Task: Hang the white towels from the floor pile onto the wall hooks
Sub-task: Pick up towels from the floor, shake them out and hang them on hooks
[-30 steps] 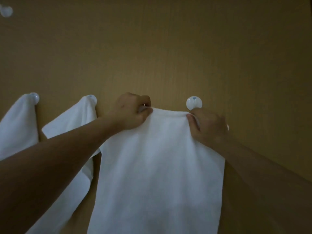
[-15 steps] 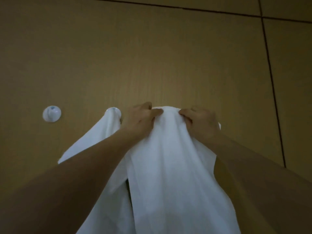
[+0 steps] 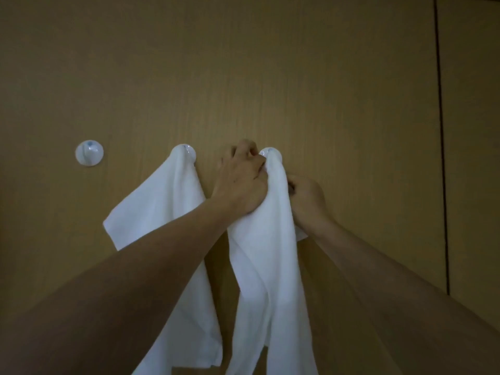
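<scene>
Head view, and the wooden wall [image 3: 297, 77] fills nearly everything, with a dark vertical seam [image 3: 441, 131] running down its right side. Largest of the white shapes: the towel in hand [image 3: 266, 253], bunched at its top over the right hook [image 3: 272, 152] and trailing down out of the bottom edge. Left of it, a hung towel [image 3: 167, 212] drapes from the middle hook [image 3: 186, 150], nobody touching it, so that one looks done. Now the hands: the left hand [image 3: 240, 182] is clenched round the gathered top of the towel right at the hook, and the right hand [image 3: 307, 198] sits just right of the fabric, fingers curled in against it, apparently gripping the far fold. Smallest item, the empty hook [image 3: 89, 156] on the left, bare and waiting.

My read on progress: one towel up, a second almost seated but not let go, at least one hook left to fill.

Hard to judge: whether the cloth has truly caught on the right hook, since fabric and knuckles cover it. The floor pile is out of shot, so how many towels remain can't be told. The right hand's fingertips are buried behind the towel, and the light is dim.
</scene>
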`<state>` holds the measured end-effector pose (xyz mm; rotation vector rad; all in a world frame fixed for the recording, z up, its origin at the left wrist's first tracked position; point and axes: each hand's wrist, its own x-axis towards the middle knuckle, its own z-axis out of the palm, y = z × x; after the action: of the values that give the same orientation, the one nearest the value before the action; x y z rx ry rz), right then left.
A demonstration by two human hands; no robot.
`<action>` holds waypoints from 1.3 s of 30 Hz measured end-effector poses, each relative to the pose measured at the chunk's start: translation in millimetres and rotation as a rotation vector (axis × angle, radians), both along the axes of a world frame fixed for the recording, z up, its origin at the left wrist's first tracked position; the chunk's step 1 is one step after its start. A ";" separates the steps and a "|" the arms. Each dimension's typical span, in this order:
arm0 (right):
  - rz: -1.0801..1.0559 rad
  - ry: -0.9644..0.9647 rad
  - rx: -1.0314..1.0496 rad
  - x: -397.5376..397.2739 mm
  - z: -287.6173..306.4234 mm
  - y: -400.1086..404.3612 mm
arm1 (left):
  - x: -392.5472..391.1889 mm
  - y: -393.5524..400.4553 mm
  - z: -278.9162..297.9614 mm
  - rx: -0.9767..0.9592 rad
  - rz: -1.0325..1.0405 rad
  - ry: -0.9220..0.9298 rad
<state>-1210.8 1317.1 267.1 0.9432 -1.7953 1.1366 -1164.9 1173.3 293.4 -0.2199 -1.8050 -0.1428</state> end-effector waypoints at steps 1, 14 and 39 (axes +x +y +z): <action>-0.040 -0.030 -0.023 1.8 -1.9 0.6 | 5.1 1.1 -0.1 -0.017 0.056 0.017; 0.223 -0.372 -0.099 33.9 -37.0 2.4 | 30.0 11.8 -56.8 0.331 -0.307 -0.419; -0.613 -0.468 0.276 256.4 -233.4 -147.1 | 273.0 -203.2 -225.9 0.139 -0.117 -0.642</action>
<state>-954.4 1169.9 33.7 0.2182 -2.4362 0.7558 -891.9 970.0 67.4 -0.1926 -2.4075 -0.4625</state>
